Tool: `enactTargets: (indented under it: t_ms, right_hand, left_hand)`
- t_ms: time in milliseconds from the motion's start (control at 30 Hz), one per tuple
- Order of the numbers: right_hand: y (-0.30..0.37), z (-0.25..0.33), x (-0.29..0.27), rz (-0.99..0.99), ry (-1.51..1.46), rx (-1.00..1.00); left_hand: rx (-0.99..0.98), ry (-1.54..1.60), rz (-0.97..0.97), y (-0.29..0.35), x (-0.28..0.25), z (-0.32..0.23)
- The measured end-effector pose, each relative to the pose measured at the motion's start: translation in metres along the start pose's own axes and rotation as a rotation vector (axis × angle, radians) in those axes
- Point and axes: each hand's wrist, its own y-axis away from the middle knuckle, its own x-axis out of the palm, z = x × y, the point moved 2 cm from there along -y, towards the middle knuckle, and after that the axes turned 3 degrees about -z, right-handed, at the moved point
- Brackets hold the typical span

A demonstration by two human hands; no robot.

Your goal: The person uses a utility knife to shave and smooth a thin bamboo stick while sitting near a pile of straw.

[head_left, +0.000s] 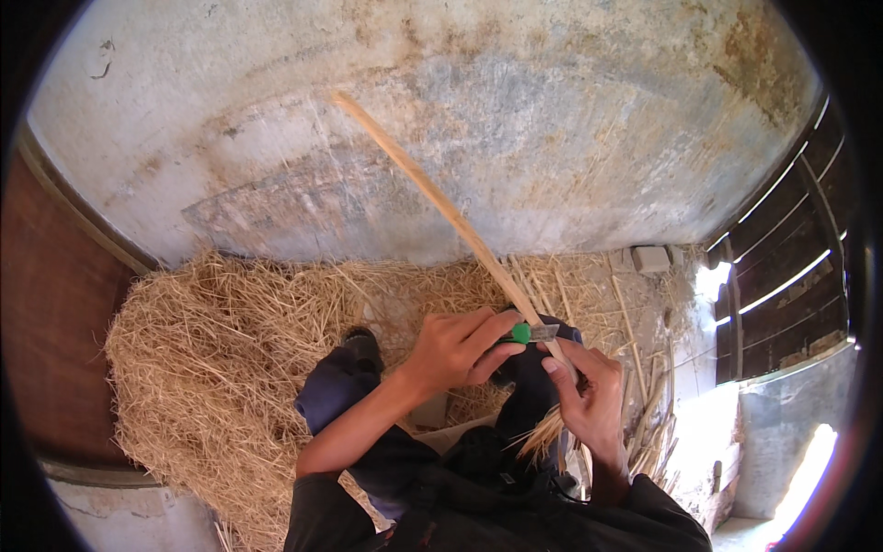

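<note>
A long, pale wooden stick (432, 191) slants from the upper left down to my lap, its lower end between my hands. My right hand (591, 385) is closed around that lower end, thumb along it. In my left hand (457, 345) is a green-handled knife (521, 333), gripped with fingers curled round the handle, which they partly hide. Its flat metal blade points right and lies across the stick, just above my right fingers. Beside my right wrist a tuft of pale straw or fine shavings (541, 432) hangs over my lap; I cannot tell which.
A big heap of loose straw (207, 368) covers the floor at left. Behind the stick rises a stained wall (570, 138). A block (650, 259) sits by the wall at right, with thin sticks (630, 336) nearer me. Dark slatted boards (782, 267) stand far right.
</note>
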Motion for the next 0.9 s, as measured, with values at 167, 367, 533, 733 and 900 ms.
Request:
enactTargets:
  t_ms: [167,367,533,733,900]
  right_hand:
    - [-0.003,0.003,-0.001,-0.008,0.015,-0.016]
    - [0.009,-0.005,-0.002,0.054,-0.039,0.116]
    - [0.015,-0.008,0.002,0.097,-0.082,0.177]
    - [0.006,-0.005,0.007,0.036,-0.095,0.114]
    - [0.004,-0.01,0.003,-0.02,0.001,0.011]
  left_hand:
    - [0.019,-0.048,-0.036,-0.004,-0.005,0.002]
    - [-0.23,-0.086,-0.175,-0.017,-0.028,0.037]
    - [-0.202,-0.108,-0.164,-0.008,-0.028,0.045]
    - [-0.061,0.019,0.039,0.011,0.007,0.005]
    - [-0.08,0.05,0.052,0.003,0.003,0.001]
